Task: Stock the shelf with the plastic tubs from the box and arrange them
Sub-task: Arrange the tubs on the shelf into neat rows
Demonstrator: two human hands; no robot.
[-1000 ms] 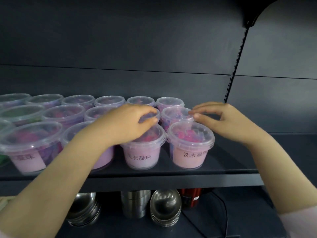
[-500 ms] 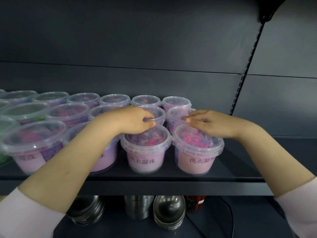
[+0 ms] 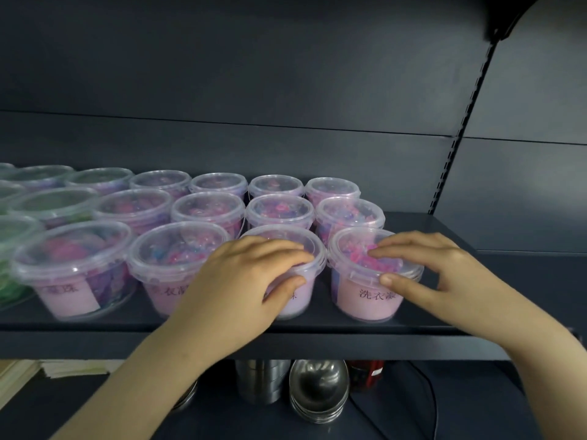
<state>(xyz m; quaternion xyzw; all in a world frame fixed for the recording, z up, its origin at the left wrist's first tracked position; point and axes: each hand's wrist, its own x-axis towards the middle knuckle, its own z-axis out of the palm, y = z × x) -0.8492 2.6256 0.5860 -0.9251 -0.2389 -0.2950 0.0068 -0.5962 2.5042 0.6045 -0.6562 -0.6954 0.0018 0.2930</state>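
Left hand [image 3: 241,281] fingers clamp a clear lidded pink-labelled plastic tub [image 3: 295,265] at the dark shelf [image 3: 317,327] front; right hand [image 3: 435,274] fingers clamp its right neighbour tub [image 3: 365,281]. Likely light, rigid, slick: grip under the lid rim.

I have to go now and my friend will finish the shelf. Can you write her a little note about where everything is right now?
Left hand: gripping the clear-lidded pink plastic tub second from the right in the front row.
Right hand: gripping the rightmost front tub with a pink label.
Tubs stand in three rows on the dark metal shelf; green-tinted tubs sit far left.
Done: rows mostly filled.
Left: straighten these two. The box is out of view.
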